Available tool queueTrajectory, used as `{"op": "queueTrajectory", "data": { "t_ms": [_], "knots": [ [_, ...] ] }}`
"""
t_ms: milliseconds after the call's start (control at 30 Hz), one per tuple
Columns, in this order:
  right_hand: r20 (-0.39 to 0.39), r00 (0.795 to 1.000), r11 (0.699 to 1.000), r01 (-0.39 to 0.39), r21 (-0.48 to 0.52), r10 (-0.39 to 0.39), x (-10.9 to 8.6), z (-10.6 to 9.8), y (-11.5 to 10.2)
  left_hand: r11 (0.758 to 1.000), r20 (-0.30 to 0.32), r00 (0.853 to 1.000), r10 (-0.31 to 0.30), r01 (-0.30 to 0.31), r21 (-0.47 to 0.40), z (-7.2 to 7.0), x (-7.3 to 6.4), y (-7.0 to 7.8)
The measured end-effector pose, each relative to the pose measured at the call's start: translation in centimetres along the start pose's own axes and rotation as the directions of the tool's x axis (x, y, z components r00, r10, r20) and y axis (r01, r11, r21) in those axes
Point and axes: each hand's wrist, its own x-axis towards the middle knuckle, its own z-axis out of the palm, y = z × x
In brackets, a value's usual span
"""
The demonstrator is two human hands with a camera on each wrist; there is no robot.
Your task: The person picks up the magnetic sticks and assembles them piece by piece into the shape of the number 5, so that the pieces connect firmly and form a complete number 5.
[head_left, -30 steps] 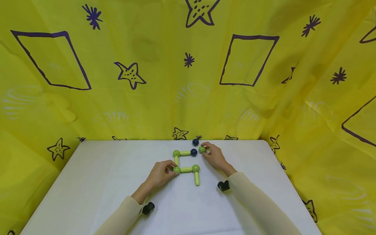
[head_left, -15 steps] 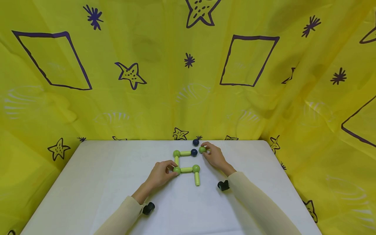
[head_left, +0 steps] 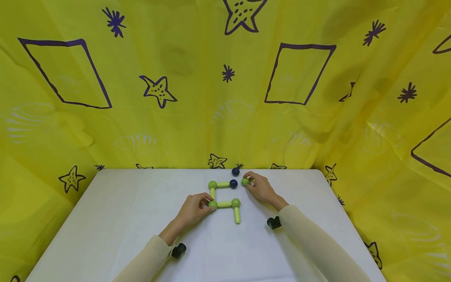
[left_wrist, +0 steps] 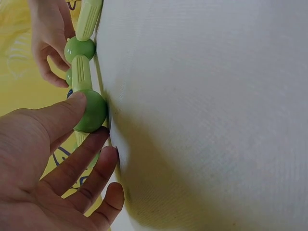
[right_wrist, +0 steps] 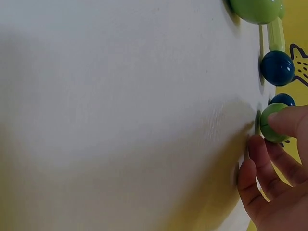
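On the white table lies a chain of balls and pale yellow-green rods. My left hand [head_left: 193, 209] pinches its green corner ball [left_wrist: 92, 113] between thumb and fingers. One rod [head_left: 213, 194] runs from that corner to a far green ball [head_left: 212, 184], then another rod leads to a dark blue ball [head_left: 233, 183]. A third rod [head_left: 224, 204] joins the corner to a green ball [head_left: 235, 203], from which a rod [head_left: 237, 215] points toward me. My right hand [head_left: 262, 188] pinches a separate green ball [right_wrist: 274, 122], just right of the dark blue one and apart from it.
A second dark blue ball [head_left: 235, 171] sits loose near the table's far edge. Behind the white table [head_left: 123, 219] and along its sides hangs a yellow patterned curtain [head_left: 197, 117]. Black wrist cameras [head_left: 179, 250] are worn on both wrists.
My right hand has shifted slightly right with the green ball, widening the gap to the dark blue ball. The left hand keeps its grip in the same place.
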Motion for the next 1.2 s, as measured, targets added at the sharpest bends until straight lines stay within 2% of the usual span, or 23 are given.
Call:
{"op": "queueTrajectory", "data": {
  "t_ms": [333, 633, 733, 933, 1200],
  "knots": [
    [0.093, 0.993, 0.997, 0.072, 0.001, -0.072, -1.9, -2.6, 0.1, 1.0, -0.007, 1.0, 0.012, -0.012, -0.02, 0.1, 0.0, -0.2],
    [0.154, 0.967, 0.979, 0.205, 0.007, -0.204, -3.9, -4.0, -0.2, 1.0, -0.016, 1.0, 0.006, -0.006, -0.019, 0.0, 0.0, -0.2],
    [0.177, 0.956, 0.972, 0.235, 0.018, -0.234, -4.7, -4.2, -0.8, 1.0, -0.022, 1.0, 0.003, -0.004, -0.019, 0.0, -0.2, -0.2],
    [0.216, 0.946, 0.97, 0.231, 0.073, -0.241, -6.6, -4.3, -1.6, 1.0, -0.018, 1.0, 0.001, -0.002, -0.023, 0.1, -0.3, -0.3],
    [0.224, 0.934, 0.959, 0.253, 0.129, -0.277, -8.8, -3.4, -2.1, 0.999, -0.02, 1.0, 0.019, -0.019, -0.026, 0.2, -0.1, -0.4]
  ]
}}
